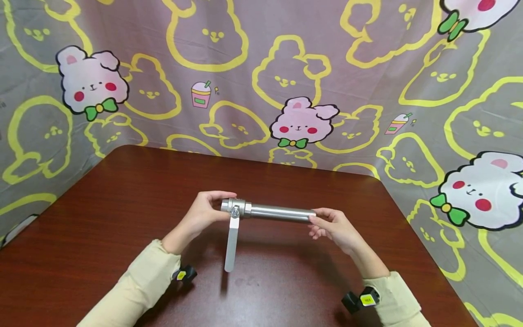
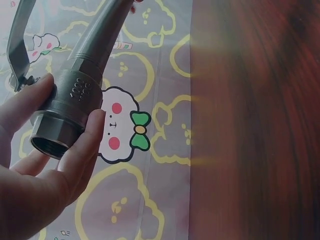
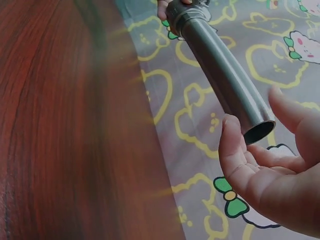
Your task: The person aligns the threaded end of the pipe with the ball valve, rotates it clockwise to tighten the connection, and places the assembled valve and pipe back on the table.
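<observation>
A metal ball valve [image 1: 245, 208] with a long silver lever handle [image 1: 231, 247] is joined to a straight steel pipe [image 1: 282, 213]. Both are held up above the table, the pipe running nearly level. My left hand [image 1: 199, 215] grips the valve body, thumb and fingers on opposite sides. The lever points down toward me. In the left wrist view the hexagonal end [image 2: 55, 132] of the valve shows its open bore. At the other end, my right hand [image 1: 337, 227] holds the pipe's tip between thumb and fingers. The pipe's hollow mouth [image 3: 260, 132] faces the right palm.
A dark red-brown wooden table [image 1: 163, 181] lies below the hands. Behind it and along both sides hangs a cartoon-printed curtain [image 1: 261, 81]. Small black devices with yellow labels, the left one [image 1: 185, 274] and the right one [image 1: 361, 299], sit at the cuffs.
</observation>
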Action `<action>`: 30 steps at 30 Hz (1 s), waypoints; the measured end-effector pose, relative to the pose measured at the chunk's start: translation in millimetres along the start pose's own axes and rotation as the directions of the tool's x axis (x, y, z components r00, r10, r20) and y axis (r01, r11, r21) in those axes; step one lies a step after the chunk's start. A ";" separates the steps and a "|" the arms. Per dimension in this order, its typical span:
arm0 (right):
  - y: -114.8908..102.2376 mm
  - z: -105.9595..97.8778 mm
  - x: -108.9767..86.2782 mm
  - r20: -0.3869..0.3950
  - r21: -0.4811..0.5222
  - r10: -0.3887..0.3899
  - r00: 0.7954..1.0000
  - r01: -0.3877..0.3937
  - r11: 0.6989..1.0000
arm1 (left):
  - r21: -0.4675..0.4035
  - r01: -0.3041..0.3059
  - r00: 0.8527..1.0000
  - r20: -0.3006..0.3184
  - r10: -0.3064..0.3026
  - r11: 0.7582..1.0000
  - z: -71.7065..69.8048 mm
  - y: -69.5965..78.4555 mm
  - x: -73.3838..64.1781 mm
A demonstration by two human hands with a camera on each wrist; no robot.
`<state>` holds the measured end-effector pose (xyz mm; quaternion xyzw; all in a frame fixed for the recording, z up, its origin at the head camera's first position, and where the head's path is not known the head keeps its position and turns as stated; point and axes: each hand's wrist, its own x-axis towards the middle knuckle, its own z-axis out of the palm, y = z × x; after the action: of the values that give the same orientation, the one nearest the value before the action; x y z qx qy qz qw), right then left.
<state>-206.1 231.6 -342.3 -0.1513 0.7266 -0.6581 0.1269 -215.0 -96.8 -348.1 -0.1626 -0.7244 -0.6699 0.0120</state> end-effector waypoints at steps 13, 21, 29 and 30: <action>1.8 -1.1 0.2 0.020 -0.101 -0.079 0.997 0.081 0.992 | 0.000 0.010 1.000 -0.002 -0.010 1.000 1.5 -1.1 -1.7; 1.9 -2.8 -0.7 0.033 -0.106 -0.048 0.998 0.052 0.993 | -0.008 0.002 1.000 0.003 -0.002 1.000 1.2 -1.2 -1.8; 1.5 -5.8 -2.1 0.117 -0.076 -0.007 0.993 0.016 0.997 | -0.010 0.005 1.000 0.006 -0.005 1.000 0.8 -1.2 -0.7; 1.4 -5.6 -1.8 0.123 -0.071 0.002 0.992 0.007 0.997 | -0.010 0.005 1.000 0.006 -0.005 1.000 0.9 -1.1 -0.6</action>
<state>-206.7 237.6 -343.2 -0.1969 0.7401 -0.6215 0.1649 -214.5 -96.1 -349.4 -0.1628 -0.7216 -0.6729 0.0074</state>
